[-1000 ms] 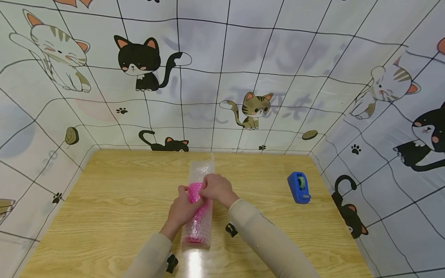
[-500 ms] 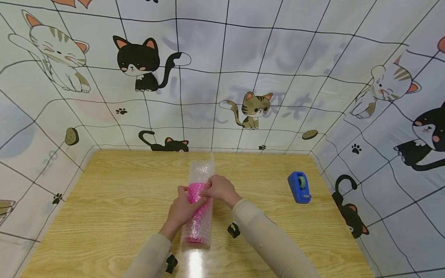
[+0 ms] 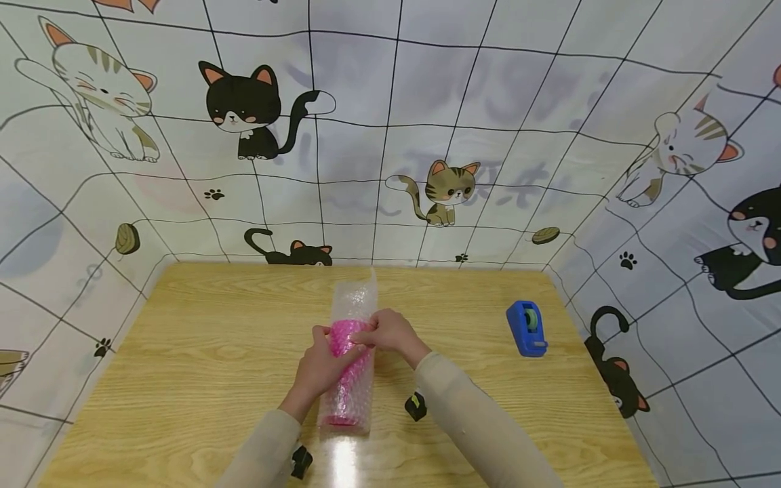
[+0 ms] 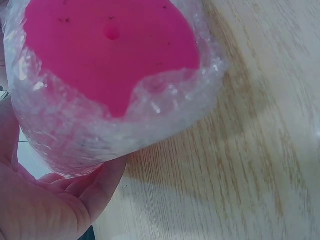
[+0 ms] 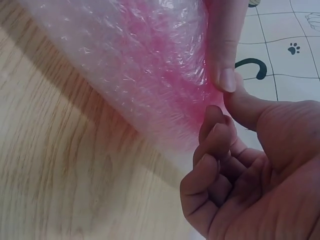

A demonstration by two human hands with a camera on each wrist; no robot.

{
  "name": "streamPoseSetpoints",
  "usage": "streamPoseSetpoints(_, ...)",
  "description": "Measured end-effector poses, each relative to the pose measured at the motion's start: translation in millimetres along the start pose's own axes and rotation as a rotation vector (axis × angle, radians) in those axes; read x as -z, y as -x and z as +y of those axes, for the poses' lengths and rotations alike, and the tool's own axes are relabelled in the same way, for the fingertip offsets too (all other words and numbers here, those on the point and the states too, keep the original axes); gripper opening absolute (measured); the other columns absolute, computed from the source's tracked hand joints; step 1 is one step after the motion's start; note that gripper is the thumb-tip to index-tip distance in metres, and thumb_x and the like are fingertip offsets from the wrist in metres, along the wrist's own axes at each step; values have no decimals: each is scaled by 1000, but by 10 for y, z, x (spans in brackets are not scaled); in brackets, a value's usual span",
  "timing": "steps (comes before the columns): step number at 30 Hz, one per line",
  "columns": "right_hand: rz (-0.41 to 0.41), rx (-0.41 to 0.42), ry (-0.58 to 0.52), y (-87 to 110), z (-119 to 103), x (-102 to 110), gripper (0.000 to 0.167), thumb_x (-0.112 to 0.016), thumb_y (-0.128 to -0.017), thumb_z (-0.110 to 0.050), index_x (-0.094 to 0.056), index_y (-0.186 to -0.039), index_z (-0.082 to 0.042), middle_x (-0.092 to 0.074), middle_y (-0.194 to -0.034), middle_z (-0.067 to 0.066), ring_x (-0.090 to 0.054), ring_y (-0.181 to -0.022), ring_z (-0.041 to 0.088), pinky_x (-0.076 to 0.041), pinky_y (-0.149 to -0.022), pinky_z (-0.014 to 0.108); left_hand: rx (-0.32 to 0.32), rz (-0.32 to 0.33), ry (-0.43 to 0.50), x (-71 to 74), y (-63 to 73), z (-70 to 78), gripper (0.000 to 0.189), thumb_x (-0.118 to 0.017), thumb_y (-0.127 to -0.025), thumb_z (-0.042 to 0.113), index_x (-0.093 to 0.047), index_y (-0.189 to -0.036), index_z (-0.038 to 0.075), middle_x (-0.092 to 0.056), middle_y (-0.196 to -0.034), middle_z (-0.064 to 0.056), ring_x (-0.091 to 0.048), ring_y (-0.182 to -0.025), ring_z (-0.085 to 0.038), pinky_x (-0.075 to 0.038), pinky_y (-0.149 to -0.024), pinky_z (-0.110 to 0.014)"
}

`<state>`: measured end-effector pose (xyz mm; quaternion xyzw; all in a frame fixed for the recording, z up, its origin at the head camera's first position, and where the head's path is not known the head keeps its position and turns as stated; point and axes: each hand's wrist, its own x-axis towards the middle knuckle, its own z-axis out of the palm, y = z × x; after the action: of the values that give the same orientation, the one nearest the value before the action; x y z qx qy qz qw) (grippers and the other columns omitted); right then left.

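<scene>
A pink cylinder (image 4: pixel 112 55) lies lengthwise on the table inside clear bubble wrap (image 3: pixel 355 298). Its round end, with a small dimple in the middle, shows through the wrap in the left wrist view. My left hand (image 3: pixel 318 366) grips the roll from the left, thumb across the top and fingers round the side. At the roll's right upper side, my right hand (image 3: pixel 395 335) has its thumb and curled fingers at the wrap, pinching it close to the left thumb (image 5: pixel 227 65). The right fingertips are partly hidden in the head view.
A blue tape dispenser (image 3: pixel 527 332) stands at the right of the wooden table (image 3: pixel 232 352). Loose wrap extends past the cylinder's far end. A cat-print sheet (image 3: pixel 360 156) hangs behind and along both sides. A black wrist device (image 3: pixel 416 407) sits by the right sleeve.
My right hand has slid slightly to the right and toward me along the top of the roll, showing more of the pink. The left hand and roll have stayed put.
</scene>
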<state>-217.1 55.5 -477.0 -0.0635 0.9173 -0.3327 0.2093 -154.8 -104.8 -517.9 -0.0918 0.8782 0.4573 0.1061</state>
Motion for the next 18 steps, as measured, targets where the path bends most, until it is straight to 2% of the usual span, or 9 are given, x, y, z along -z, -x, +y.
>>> streamPoseSetpoints(4, -19, 26, -35, -4, 41, 8, 35, -75, -84, -40, -60, -70, -11, -59, -70, -3, -48, -61, 11, -41, -52, 22, -2, -5, 3, 7, 3, 6, 91, -67, -78, 67, -29, -135, 7, -64, -99, -19, -58, -74, -23, -45, -57, -30)
streamPoseSetpoints(8, -58, 34, -129, -5, 79, 33, 29, -74, -86, -32, -60, -75, -9, -60, -73, -2, -49, -60, 10, -40, -51, 21, -4, -7, 4, 7, -3, 13, 91, -67, -78, 66, -29, -135, 7, -63, -101, -19, -58, -74, -23, -46, -58, -30)
streamPoseSetpoints(12, -104, -12, -236, -22, 130, 34, 25, -74, -87, -28, -60, -78, -9, -54, -65, -2, -43, -52, 8, -34, -46, 20, -11, 0, -8, 9, -10, 13, 89, -67, -79, 65, -30, -135, 6, -64, -103, -21, -58, -75, -23, -46, -58, -30)
streamPoseSetpoints(18, -132, -74, -295, -57, 209, 2, 26, -73, -88, -32, -59, -79, -10, -51, -60, -1, -39, -50, 7, -31, -46, 20, -19, -2, 1, 1, -22, -12, 86, -68, -81, 62, -30, -135, 7, -64, -102, -20, -59, -75, -23, -46, -59, -30)
